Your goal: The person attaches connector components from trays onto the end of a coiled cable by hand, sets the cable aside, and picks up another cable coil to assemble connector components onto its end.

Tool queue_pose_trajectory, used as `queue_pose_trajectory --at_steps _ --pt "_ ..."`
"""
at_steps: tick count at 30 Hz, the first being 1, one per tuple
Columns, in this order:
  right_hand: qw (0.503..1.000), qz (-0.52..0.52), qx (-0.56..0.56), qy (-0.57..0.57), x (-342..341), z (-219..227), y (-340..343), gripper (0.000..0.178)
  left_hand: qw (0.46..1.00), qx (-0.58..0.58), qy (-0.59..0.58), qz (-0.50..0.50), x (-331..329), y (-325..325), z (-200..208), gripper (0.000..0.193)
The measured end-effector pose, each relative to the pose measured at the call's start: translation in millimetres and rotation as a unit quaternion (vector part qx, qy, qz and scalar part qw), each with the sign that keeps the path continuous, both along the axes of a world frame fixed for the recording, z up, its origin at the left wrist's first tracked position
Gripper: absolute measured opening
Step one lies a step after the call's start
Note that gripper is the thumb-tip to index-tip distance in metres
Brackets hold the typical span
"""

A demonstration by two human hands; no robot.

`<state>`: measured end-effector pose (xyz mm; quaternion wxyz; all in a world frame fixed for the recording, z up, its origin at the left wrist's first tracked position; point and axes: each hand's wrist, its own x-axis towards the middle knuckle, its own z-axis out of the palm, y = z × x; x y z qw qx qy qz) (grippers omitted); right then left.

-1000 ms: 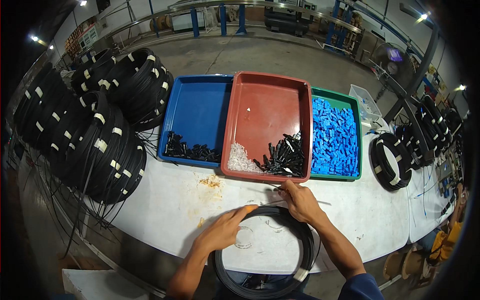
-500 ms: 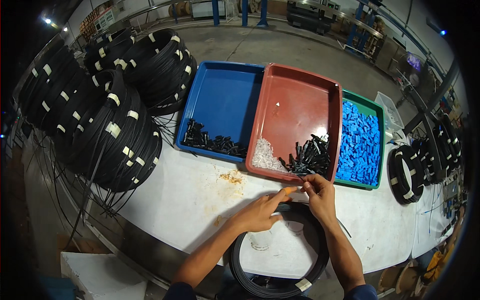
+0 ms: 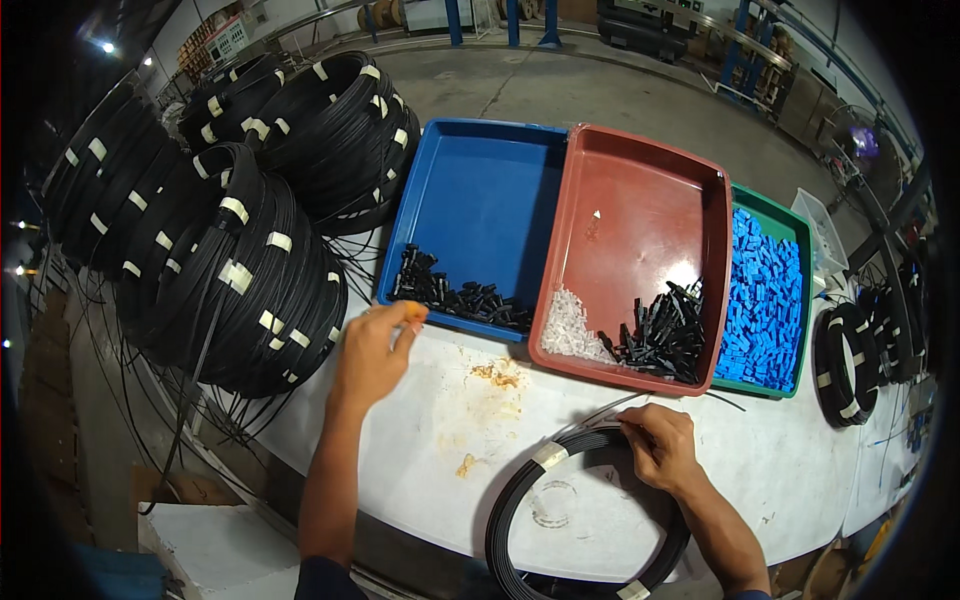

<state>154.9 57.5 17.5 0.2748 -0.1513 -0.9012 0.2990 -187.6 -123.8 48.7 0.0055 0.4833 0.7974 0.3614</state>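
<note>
A coil of thin black cable (image 3: 510, 505), bound with pale tape, lies at the table's near edge. My right hand (image 3: 662, 445) is closed in a pinch at the coil's far side, holding the cable; a loose cable end sticks out beside the fingers. My left hand (image 3: 372, 358), with an orange cover on one fingertip, is at the near left corner of the blue tray (image 3: 480, 150). Its thumb and forefinger are apart, and nothing shows between them. Small black connector parts (image 3: 465, 298) lie along that tray's near side.
A red tray (image 3: 640, 215) holds clear pieces (image 3: 572, 330) and black parts (image 3: 665, 330). Beside it stands a green tray (image 3: 803, 290) of blue pieces. Tall stacks of black cable coils (image 3: 240, 290) crowd the left; another coil (image 3: 845, 365) lies at the right.
My left hand has left the right hand and moved left to the blue tray. The right hand still pinches the cable, slightly nearer. The whole view has shifted a little.
</note>
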Motion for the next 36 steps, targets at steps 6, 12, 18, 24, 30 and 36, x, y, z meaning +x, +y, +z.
queue_pose_trajectory --at_steps 6,12,18,24,30,36 --pt "0.999 0.017 -0.048 -0.012 1.1 2.7 5.5 0.018 0.996 -0.032 0.087 -0.011 -35.5 25.3 -7.8 0.015" --pt "0.997 -0.024 -0.078 0.007 -0.5 -0.1 2.1 0.016 0.983 -0.028 0.162 -0.086 -66.5 55.8 -16.2 0.019" --pt "0.987 -0.02 -0.159 -0.004 -2.2 0.5 2.9 0.01 0.969 -0.083 0.207 -0.107 -77.3 69.0 -19.0 0.019" --pt "0.98 0.033 -0.184 -0.069 -5.7 8.4 12.5 0.007 0.964 -0.093 0.22 -0.114 -78.0 76.1 -14.3 0.016" --pt "0.982 0.097 -0.155 -0.055 -10.9 4.4 20.5 0.011 0.966 -0.093 0.216 -0.109 -72.8 83.6 -14.7 0.019" --pt "0.983 0.099 -0.141 -0.058 -7.8 4.9 16.9 0.013 0.964 -0.094 0.21 -0.131 -70.7 84.8 -11.7 0.016"
